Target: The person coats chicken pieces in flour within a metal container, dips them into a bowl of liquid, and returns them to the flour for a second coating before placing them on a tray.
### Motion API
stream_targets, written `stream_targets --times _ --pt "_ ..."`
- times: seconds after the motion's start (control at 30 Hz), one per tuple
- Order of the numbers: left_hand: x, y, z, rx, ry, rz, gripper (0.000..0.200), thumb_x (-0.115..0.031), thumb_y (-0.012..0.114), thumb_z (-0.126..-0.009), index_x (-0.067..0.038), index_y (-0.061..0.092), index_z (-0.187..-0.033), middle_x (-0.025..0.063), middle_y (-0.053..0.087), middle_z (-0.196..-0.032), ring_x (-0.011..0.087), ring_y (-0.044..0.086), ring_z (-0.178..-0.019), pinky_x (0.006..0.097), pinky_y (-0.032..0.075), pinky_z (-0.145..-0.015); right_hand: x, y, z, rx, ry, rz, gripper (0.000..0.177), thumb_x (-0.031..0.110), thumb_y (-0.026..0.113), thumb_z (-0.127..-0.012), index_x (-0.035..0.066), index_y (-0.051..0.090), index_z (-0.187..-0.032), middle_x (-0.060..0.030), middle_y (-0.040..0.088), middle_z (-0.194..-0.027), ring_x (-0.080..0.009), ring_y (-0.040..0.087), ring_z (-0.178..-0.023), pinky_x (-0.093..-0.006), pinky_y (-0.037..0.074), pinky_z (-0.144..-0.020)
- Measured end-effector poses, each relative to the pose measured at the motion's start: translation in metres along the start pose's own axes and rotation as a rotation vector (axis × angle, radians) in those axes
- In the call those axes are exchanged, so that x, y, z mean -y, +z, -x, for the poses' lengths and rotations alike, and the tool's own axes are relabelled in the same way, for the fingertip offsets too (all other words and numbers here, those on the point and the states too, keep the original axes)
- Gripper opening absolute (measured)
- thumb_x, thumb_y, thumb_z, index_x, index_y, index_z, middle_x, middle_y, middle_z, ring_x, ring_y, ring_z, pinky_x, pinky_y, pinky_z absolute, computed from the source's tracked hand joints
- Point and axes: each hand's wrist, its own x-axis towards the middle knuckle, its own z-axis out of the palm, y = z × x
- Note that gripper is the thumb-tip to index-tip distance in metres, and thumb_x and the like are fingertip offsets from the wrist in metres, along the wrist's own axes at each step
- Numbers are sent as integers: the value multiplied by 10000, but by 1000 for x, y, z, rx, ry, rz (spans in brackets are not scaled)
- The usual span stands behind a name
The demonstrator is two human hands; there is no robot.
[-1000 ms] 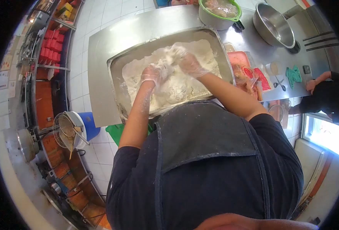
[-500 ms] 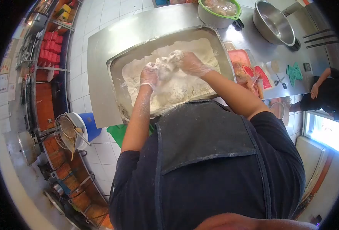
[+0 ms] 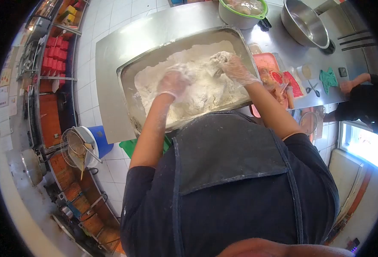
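A metal tray [image 3: 142,64] filled with white flour [image 3: 154,73] is under both my hands. My left hand [image 3: 174,83], in a clear glove, is in the flour on the left side, its fingers smeared by motion and partly hidden. Toward the tray's right side, my gloved right hand [image 3: 237,69] has its fingers around a flour-coated piece [image 3: 219,60], perhaps meat; its kind is hidden by the coating. More floury lumps [image 3: 201,100] lie near the tray's front.
Right of the tray, a red tray [image 3: 266,62] holds raw meat, with scissors [image 3: 312,88] and a green cloth [image 3: 328,80] beyond. A green-rimmed tub [image 3: 240,17] and steel bowl [image 3: 304,23] stand behind. A co-worker [image 3: 366,98] is at right; a blue bucket [image 3: 100,141] is left.
My hands have moved apart. The right one shifted right with a floured piece; the left moved slightly right and down into the flour. The co-worker's arm has moved to the table edge.
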Motion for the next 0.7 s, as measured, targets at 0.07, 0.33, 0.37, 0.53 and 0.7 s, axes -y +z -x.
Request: stream_targets --times 0.07,0.33,0.37,0.53,0.7 --pt "-25 6 -9 221 -72 -124 412 -308 551 -941 -10 628 -1216 192 653 -1206 347 662 -1062 440 526 -918 5 -4 7 -35 45 -104 293 258 633 -928 7 667 -1076 -94 706 -899 -172 676 -703 -318 529 -682" --pt "-12 17 -42 279 -165 -146 416 -384 620 -925 -14 680 -1107 180 697 -1087 305 699 -938 437 560 -812 13 -20 24 -66 79 -369 255 219 656 -927 4 657 -1062 -58 693 -859 -131 669 -663 -281 536 -642" --pt "-6 12 -43 293 -145 -137 359 -338 621 -938 -27 678 -1108 161 706 -1065 286 707 -904 427 568 -783 14 -25 26 -67 81 -413 248 217 656 -927 3 657 -1052 -57 691 -859 -130 668 -658 -280 539 -644" --pt "0 0 -29 90 -265 1617 153 -121 605 -959 -44 636 -1088 88 672 -1021 155 670 -851 281 563 -715 21 -26 18 -192 -34 -128 225 212 625 -915 11 666 -1007 -78 704 -889 -180 690 -755 -326 553 -729" --pt "2 69 -52 -329 -1 1354 165 -147 661 -924 -53 647 -1059 71 673 -1054 135 645 -925 265 537 -775 62 20 1 -191 -293 287 234 213 581 -892 15 668 -981 -186 687 -935 -348 667 -893 -424 525 -823"
